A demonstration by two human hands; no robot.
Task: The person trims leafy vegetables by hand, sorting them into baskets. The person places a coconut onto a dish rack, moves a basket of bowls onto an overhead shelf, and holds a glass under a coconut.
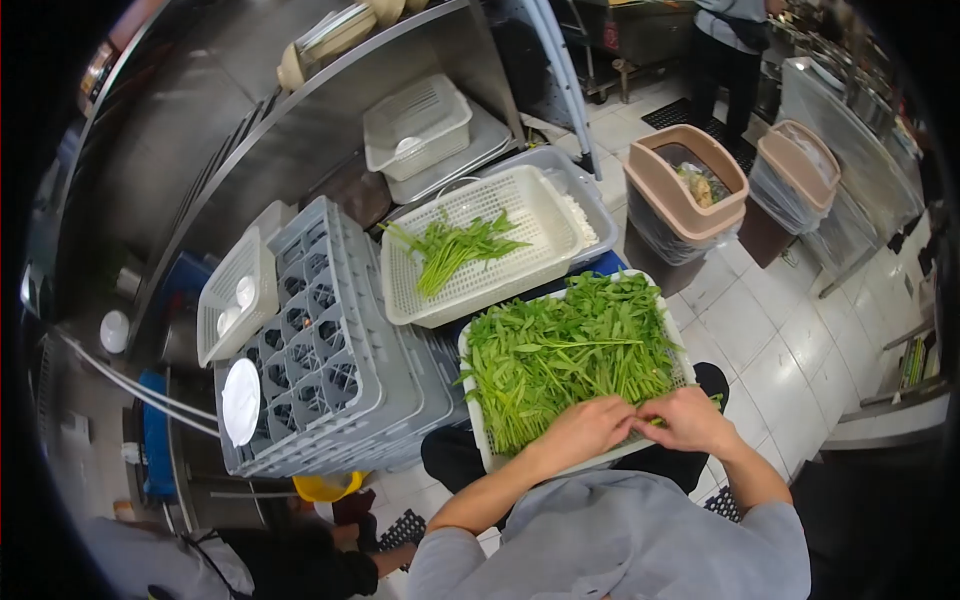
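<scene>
Leafy green stems (570,350) fill a white basket (480,425) that rests at my lap. Over its near edge my two hands meet, fingertips close together. My left hand (592,424) is closed, its fingers pinched on green stems. My right hand (684,418) is closed too, with bits of green stem showing at its fingers. Beyond them, a larger white perforated basket (545,220) holds a small bunch of the same greens (455,248).
Grey glass racks (330,350) are stacked at left, bearing a white basket (240,290) and a white lid (241,402). Two lined bins (690,185) (800,165) stand at right. Co-workers are at bottom left (270,560) and top right (722,50).
</scene>
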